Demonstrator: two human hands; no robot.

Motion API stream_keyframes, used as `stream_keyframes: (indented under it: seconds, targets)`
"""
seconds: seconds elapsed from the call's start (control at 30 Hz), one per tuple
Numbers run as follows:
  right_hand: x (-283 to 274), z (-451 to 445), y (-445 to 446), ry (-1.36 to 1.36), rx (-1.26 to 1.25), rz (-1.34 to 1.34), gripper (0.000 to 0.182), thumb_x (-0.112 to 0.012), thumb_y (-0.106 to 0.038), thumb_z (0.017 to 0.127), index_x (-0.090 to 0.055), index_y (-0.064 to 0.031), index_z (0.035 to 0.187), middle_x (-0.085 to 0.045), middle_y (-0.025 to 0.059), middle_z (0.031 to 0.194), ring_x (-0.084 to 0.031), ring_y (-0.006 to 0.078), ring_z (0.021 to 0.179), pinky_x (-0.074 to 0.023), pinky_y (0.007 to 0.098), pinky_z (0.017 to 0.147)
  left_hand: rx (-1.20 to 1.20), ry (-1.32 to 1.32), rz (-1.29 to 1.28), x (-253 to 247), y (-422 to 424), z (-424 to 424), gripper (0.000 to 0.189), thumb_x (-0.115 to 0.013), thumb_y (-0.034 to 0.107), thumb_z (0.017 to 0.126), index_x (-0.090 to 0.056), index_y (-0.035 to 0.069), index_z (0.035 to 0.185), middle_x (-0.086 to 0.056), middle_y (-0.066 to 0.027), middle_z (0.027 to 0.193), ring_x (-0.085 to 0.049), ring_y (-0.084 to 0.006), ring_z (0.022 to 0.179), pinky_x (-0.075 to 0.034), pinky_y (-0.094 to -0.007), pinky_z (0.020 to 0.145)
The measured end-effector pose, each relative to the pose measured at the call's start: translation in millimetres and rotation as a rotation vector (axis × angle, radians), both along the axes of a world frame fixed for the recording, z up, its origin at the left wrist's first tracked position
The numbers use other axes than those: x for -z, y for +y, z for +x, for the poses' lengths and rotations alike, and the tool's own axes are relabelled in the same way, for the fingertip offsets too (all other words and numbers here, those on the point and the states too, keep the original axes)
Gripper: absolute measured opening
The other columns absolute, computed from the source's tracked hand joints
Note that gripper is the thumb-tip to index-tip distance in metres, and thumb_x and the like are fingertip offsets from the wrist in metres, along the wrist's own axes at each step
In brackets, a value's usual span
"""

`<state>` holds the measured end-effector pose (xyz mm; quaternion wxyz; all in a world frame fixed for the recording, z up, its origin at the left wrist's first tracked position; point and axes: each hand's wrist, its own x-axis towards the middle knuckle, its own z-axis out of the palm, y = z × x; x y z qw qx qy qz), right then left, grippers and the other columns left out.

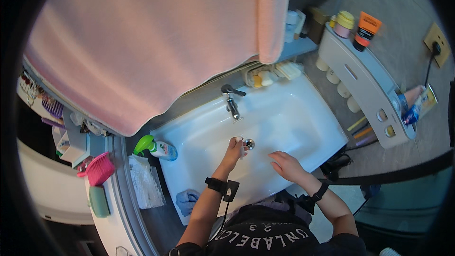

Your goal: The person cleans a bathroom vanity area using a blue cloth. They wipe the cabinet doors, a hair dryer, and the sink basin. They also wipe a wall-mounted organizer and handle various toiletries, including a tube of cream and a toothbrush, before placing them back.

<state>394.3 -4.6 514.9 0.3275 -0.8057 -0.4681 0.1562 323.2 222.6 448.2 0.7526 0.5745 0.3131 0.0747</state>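
Observation:
Below me lies a white washbasin [199, 149] with a metal faucet [233, 105] at its back edge. My left hand [234, 151] is over the basin beside the round drain [250, 144], with a small whitish item [242, 152] pinched in its fingers; what it is cannot be told. To the right, my right hand [286, 165] hovers above the basin's front part, fingers apart, holding nothing. A crumpled blue cloth [187, 202] rests on the basin's front left corner. A spray bottle with a green head [164, 150] lies at the left rim.
A pink cloth [160, 42] hangs behind the basin. Soaps [265, 78] sit at the back rim. On the right wall, a grey shelf [362, 81] holds tubes and jars. At left are a plastic-wrapped white pack [145, 183] and a pink brush [100, 169].

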Motion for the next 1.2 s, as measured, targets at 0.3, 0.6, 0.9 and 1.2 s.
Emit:
stream_keyframes:
  seconds: [0.3,0.6,0.9,1.2]
  targets:
    - [6,-26,-20,-0.014,-0.032,0.015,0.028,-0.053,-0.016,0.09,-0.056,-0.0058,0.116,-0.058,0.0126,0.11,-0.056,0.0334,0.099,-0.0478,0.0405,0.083,0.045,-0.003,0.42,17,-13,8,0.034,-0.036,0.029,0.099,-0.05,0.002,0.084,-0.05,-0.0043,0.066,-0.049,-0.0148,0.061,-0.042,-0.0306,0.06]
    - [19,11,-47,0.101,0.022,0.177,0.027,-0.052,-0.015,0.092,-0.055,-0.0031,0.116,-0.061,0.016,0.106,-0.058,0.0333,0.097,-0.0486,0.0403,0.081,0.211,-0.169,1.051,-15,-76,17,0.046,-0.06,0.014,0.085,-0.046,0.005,0.129,-0.056,-0.0171,0.096,-0.056,-0.0285,0.089,-0.045,-0.0348,0.084]
    - [38,79,-135,0.564,0.255,0.287,0.028,-0.058,-0.017,0.091,-0.055,-0.0004,0.113,-0.064,0.0128,0.1,-0.065,0.0226,0.089,-0.0517,0.0338,0.077,0.394,-0.173,0.594,-57,-221,68,0.031,-0.063,0.009,0.085,-0.047,0.005,0.112,-0.061,-0.0114,0.095,-0.059,-0.0226,0.086,-0.048,-0.0326,0.076]
    - [14,106,-223,0.573,0.221,0.244,0.018,-0.061,-0.014,0.089,-0.056,0.0017,0.096,-0.063,0.0083,0.08,-0.061,0.0127,0.076,-0.0476,0.0274,0.07,0.642,-0.09,0.6,-91,-264,91,0.021,-0.068,0.019,0.086,-0.06,0.005,0.1,-0.063,-0.0064,0.097,-0.058,-0.0148,0.083,-0.048,-0.0273,0.071]
